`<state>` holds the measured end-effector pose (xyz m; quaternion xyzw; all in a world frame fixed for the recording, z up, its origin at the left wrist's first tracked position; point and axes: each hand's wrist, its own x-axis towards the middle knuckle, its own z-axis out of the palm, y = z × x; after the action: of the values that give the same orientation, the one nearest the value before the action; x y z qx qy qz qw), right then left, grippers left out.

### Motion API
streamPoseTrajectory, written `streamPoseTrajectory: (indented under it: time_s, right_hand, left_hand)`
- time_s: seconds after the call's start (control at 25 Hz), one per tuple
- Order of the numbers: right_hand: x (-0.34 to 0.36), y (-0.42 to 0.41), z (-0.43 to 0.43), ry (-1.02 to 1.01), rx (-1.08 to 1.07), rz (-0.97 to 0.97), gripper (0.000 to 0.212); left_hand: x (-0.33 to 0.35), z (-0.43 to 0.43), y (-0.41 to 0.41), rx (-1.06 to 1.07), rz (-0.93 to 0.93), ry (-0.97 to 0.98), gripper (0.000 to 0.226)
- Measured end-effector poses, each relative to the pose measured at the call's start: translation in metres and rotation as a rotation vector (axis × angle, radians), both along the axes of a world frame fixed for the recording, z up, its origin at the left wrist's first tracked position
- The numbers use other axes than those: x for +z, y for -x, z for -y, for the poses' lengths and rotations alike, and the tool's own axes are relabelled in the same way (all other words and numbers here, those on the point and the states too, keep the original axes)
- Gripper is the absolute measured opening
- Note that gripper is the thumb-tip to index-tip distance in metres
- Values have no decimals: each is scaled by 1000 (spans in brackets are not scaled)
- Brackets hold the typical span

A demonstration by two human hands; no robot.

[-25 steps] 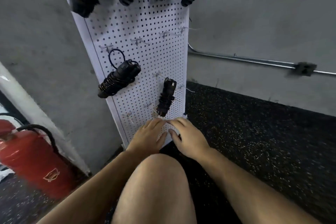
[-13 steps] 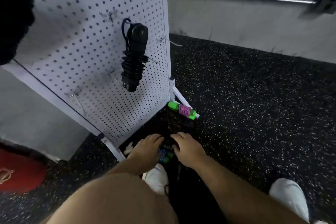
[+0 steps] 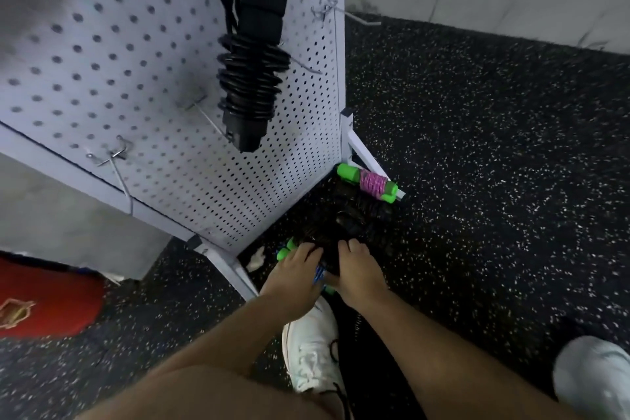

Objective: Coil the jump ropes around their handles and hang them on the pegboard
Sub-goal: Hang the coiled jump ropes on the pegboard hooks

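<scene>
Clasped by left hand (image 3: 294, 271) and right hand (image 3: 358, 271) — green-handled jump rope (image 3: 284, 252) on the floor (image 3: 477, 181); pegboard (image 3: 136, 78) just beyond.

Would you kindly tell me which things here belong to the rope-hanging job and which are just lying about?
Job: pegboard; hung black rope; empty hooks; pink rope, blue rope and dark rope pile on the floor; left hand and right hand at the blue rope.
Lying about: red extinguisher; white scrap.
</scene>
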<state>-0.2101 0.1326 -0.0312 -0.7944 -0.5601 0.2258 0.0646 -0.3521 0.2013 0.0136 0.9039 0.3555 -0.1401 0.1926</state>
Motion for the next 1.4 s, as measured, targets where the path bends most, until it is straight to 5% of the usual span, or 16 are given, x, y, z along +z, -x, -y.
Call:
streamPoseTrajectory:
  time_s: [0.32,0.6,0.76,0.88,1.12,1.24,1.4]
  right_hand:
    - [113,-33,51,-382,-9,136,71]
    - [287,-55,106,-643,8,272,77]
    - [375,-55,124,-841,76,321,77]
    - [422,-49,135,-953,216,277,68]
    - [440,-27,117,-1007,78,-263,49]
    - [446,-13,95,-857,-37,-609,54]
    - [449,8,60,-905,-92,-805,61]
  left_hand:
    - [93,16,-9,17,357,78,54]
    - [286,36,-43,-112,539,65,57]
    - [384,73,-52,76,820,275,51]
    - [410,93,-49,214,1099,479,68]
    - [406,89,-10,340,1255,518,67]
    - [406,89,3,319,1295,527,65]
    - [408,86,10,345,1254,240,57]
